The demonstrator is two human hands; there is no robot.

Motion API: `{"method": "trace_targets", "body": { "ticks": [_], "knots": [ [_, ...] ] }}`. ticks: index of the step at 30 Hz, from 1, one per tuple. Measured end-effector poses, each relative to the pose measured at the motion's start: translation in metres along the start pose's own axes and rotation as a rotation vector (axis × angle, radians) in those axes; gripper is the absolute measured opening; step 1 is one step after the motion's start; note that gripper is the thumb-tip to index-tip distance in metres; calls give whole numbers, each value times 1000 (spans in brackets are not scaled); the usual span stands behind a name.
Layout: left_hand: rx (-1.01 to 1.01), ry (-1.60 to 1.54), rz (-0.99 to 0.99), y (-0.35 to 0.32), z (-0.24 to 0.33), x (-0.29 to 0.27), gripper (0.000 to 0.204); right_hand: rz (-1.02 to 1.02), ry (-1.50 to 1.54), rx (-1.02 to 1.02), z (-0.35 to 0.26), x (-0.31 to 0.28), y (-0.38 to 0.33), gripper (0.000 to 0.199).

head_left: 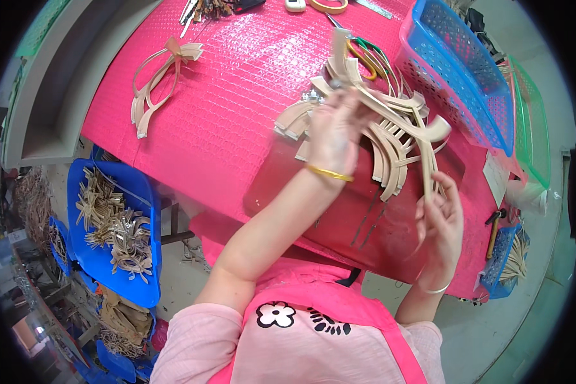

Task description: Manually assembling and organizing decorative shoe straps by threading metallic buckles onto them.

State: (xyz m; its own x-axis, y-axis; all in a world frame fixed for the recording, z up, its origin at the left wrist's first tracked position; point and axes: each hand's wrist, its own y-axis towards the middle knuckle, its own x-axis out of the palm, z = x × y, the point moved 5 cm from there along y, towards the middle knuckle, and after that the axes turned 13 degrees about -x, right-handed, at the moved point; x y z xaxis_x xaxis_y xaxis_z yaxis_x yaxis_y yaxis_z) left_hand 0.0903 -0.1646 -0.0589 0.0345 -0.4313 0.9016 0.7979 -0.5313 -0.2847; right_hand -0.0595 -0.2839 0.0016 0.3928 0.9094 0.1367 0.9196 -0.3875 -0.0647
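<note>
Pinched between the fingers of my left hand (336,131) is a beige strap piece (390,114), like a branched sandal upper; the hand is slightly blurred. My right hand (441,221) has curled fingers around a hanging lower strip of it. Beneath lies a heap of similar beige strap pieces (390,153), several with pale cut ends, on a dark red board (281,182). Small silvery buckles (310,96) show beside my left hand. Scissors with yellow handles (363,61) lie partly hidden behind the straps.
One looped strap piece (166,83) lies alone on the pink table cover (230,115). A blue and pink perforated basket (454,77) stands far right, beside a green basket (531,121). Down left, a blue bin (148,256) holds strap bundles. A hammer (493,233) lies near a small blue basket (493,278).
</note>
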Motion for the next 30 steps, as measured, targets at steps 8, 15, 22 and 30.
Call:
{"method": "trace_targets", "body": {
  "ticks": [8, 15, 22, 30],
  "knots": [
    [399, 355, 326, -48, 64, -57, 36, -222, 236, -66, 10, 42, -52, 16],
    [423, 491, 228, -96, 67, -55, 30, -568, -49, 113, 19, 131, 17, 11],
    [257, 268, 153, -104, 64, -66, 29, -407, -583, -449, 38, 152, 31, 10],
    [245, 321, 101, -102, 72, -67, 27, -366, -760, -508, 20, 150, 33, 10]
  ]
}}
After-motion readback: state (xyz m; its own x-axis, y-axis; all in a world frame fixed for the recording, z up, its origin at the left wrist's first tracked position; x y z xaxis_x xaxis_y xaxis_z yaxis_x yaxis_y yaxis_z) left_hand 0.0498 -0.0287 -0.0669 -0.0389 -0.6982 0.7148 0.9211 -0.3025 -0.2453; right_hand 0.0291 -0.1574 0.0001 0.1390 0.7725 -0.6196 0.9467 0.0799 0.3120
